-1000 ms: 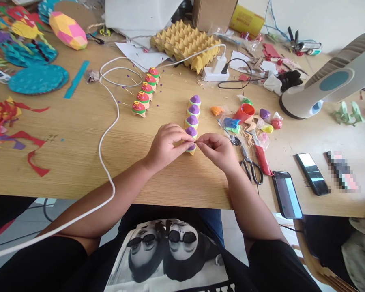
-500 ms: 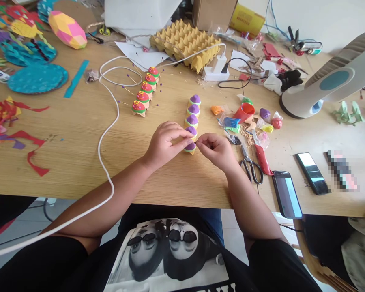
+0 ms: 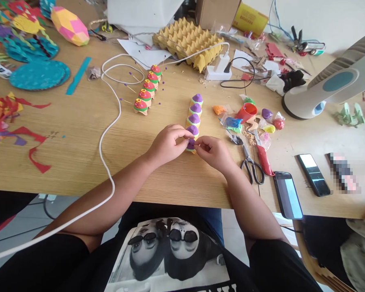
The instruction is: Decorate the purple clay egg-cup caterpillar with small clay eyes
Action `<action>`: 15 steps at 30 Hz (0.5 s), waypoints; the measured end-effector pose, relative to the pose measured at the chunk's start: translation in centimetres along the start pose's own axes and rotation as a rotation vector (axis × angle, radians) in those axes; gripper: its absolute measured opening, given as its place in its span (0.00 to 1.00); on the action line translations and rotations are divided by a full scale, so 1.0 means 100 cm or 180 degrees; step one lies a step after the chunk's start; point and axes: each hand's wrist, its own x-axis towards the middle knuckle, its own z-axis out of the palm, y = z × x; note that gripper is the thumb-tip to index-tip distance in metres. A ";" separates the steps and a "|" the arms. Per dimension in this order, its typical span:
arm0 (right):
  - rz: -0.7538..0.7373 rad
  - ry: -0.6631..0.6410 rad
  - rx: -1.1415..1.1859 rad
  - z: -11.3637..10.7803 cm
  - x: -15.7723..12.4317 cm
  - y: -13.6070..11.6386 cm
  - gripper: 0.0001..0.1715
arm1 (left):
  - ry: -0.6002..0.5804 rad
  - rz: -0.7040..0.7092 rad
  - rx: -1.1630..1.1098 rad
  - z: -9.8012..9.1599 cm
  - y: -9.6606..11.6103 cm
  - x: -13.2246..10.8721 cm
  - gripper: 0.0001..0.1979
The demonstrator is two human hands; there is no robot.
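Observation:
A row of purple-topped egg-carton cups (image 3: 195, 118), with pale green and yellow clay below the purple, stands on the table before me. My left hand (image 3: 169, 142) holds the nearest cup from its left side, index finger and thumb at the purple top. On the other side, my right hand (image 3: 213, 151) is closed in a pinch right against that cup. Whatever lies between its fingertips is too small to make out. A finished-looking red and green egg-carton caterpillar (image 3: 145, 95) with pins along its sides stands further left.
A white cable (image 3: 102, 140) crosses my left forearm. Right of my hands lie bags of coloured clay (image 3: 232, 121), a red cup (image 3: 246, 112), scissors (image 3: 252, 165), a red-handled knife (image 3: 264, 160) and phones (image 3: 288, 194). An egg tray (image 3: 188, 42) and power strip (image 3: 218, 73) are behind.
My right fingertips have shifted slightly at the nearest purple cup, and more of its top shows between my hands. The whole view has moved a little.

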 end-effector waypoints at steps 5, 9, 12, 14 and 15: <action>0.0010 -0.0004 -0.0025 0.001 0.001 0.000 0.06 | -0.0110 -0.0159 -0.0111 0.001 -0.001 -0.001 0.11; 0.0032 0.0000 -0.0005 0.001 0.001 -0.001 0.07 | -0.0094 -0.0162 -0.0121 0.002 -0.001 -0.002 0.11; 0.0026 -0.0001 0.0004 0.002 0.002 -0.001 0.07 | -0.0110 -0.0147 -0.0110 0.002 -0.001 -0.002 0.11; 0.0013 -0.0016 0.0009 0.003 0.002 0.000 0.07 | -0.0121 -0.0146 -0.0101 0.001 -0.001 -0.002 0.10; 0.0011 -0.0022 0.0008 0.003 0.002 0.000 0.07 | -0.0123 -0.0149 -0.0094 0.001 -0.001 -0.002 0.10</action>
